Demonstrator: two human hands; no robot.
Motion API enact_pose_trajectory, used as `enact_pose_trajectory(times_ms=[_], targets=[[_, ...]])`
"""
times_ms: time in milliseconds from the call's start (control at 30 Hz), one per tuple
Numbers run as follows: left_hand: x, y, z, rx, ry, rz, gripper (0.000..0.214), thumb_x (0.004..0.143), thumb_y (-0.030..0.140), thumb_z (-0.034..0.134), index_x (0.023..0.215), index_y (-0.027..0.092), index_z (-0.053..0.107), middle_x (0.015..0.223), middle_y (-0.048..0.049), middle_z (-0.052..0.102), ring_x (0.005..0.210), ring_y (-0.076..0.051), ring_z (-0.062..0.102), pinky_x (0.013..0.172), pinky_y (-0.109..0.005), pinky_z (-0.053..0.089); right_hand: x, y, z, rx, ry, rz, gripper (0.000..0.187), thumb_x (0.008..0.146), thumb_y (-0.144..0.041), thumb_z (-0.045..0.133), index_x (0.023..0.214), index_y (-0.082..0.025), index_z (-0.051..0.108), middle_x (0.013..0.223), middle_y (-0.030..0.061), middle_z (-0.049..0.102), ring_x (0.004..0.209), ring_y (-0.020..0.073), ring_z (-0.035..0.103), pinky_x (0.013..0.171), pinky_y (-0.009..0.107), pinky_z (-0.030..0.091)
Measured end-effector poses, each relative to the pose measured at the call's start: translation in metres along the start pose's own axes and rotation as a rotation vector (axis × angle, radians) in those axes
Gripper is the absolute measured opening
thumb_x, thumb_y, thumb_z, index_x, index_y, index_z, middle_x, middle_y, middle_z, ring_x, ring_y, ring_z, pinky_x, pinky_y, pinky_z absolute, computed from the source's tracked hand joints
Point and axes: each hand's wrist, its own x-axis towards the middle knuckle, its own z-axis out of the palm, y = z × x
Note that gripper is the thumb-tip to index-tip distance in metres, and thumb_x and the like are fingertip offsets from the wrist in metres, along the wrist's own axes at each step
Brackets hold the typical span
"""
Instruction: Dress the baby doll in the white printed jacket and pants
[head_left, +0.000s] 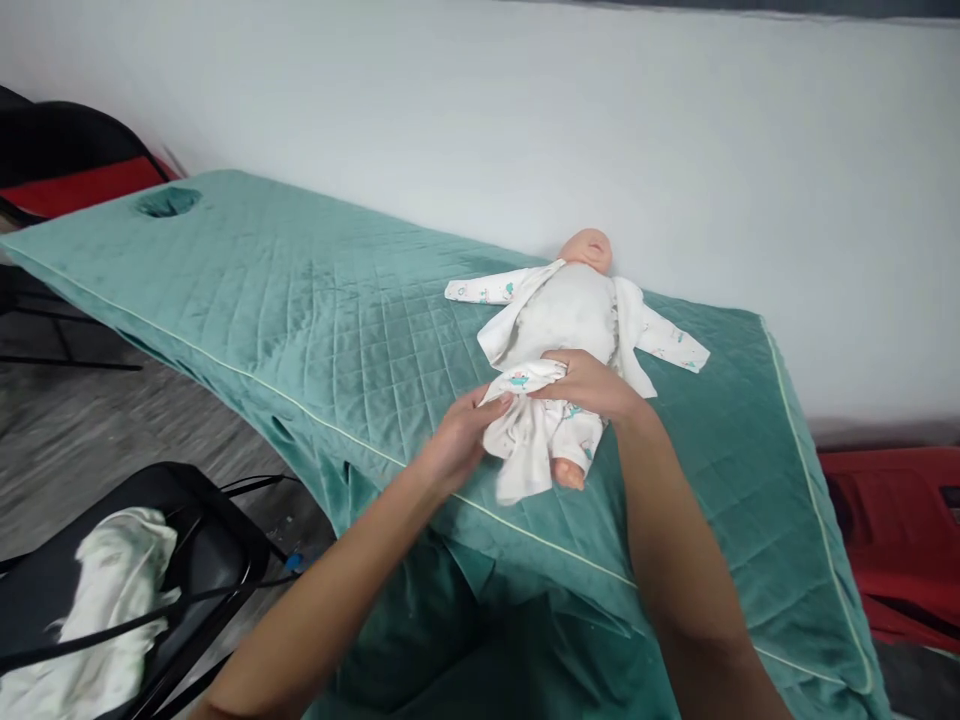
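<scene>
A baby doll [566,310] lies on its back on the green quilted bed cover [337,300], head toward the wall. Its white printed jacket [501,330] hangs open at the front, with both sleeves spread to the sides. White printed baby pants [525,430] are around its lower body; one bare foot [568,474] pokes out of one leg, and the other leg is bunched and loose. My left hand [463,432] pinches the side of the bunched pants leg. Across the doll's hip, my right hand [589,385] is closed on the upper part of the pants, its fingertips partly hidden.
A black folding chair [217,530] at lower left bears a crumpled white cloth [124,570]. Another chair [67,150] with red on it stands at the far left, near the face hole [169,202] in the bed. Something red [892,530] sits beyond the right edge. A white wall [450,120] runs behind.
</scene>
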Motion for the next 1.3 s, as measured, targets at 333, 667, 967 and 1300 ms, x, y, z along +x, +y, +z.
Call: enact_pose_trajectory(times_ms=[333,667,967,1300], targets=[[-0.082,-0.069,0.033,-0.396,0.292,-0.049,0.022,0.077,0.021,0.076,0.098,0.022,0.073,0.117,-0.0045,0.07,0.109,-0.019,0.065,0.094,-0.029,0.052,0.004,0.01,0.003,-0.27,-0.141,-0.098,0.013,0.064,-0.023,0.067,0.075,-0.016,0.069,0.078,0.0012,0.072,0.074,0.0164,0.062,0.069,0.026,0.043],[-0.067,-0.078,0.004,0.133,0.501,0.164,0.029,0.076,0.039,0.077,0.093,0.017,0.068,0.091,-0.0028,0.07,0.081,-0.015,0.059,0.069,-0.024,0.043,-0.003,0.008,0.002,-0.329,-0.133,-0.095,0.017,0.071,-0.033,0.069,0.078,-0.018,0.072,0.083,0.0025,0.075,0.078,0.0202,0.066,0.069,0.028,0.045],[-0.053,-0.055,-0.006,0.001,0.266,0.021,0.029,0.069,0.03,0.081,0.091,0.016,0.067,0.084,-0.0039,0.07,0.075,-0.016,0.063,0.065,-0.025,0.044,-0.005,0.01,0.003,-0.287,-0.096,-0.066,0.023,0.075,-0.04,0.068,0.071,-0.017,0.069,0.073,0.0018,0.07,0.071,0.0193,0.062,0.061,0.028,0.043],[-0.013,-0.038,-0.047,0.425,0.175,0.244,0.029,0.079,0.04,0.073,0.094,0.019,0.061,0.089,-0.0033,0.066,0.08,-0.017,0.058,0.072,-0.027,0.045,-0.009,0.008,-0.002,-0.062,-0.119,0.005,0.029,0.072,-0.04,0.073,0.089,-0.016,0.071,0.089,0.0014,0.072,0.083,0.0198,0.064,0.071,0.028,0.047]])
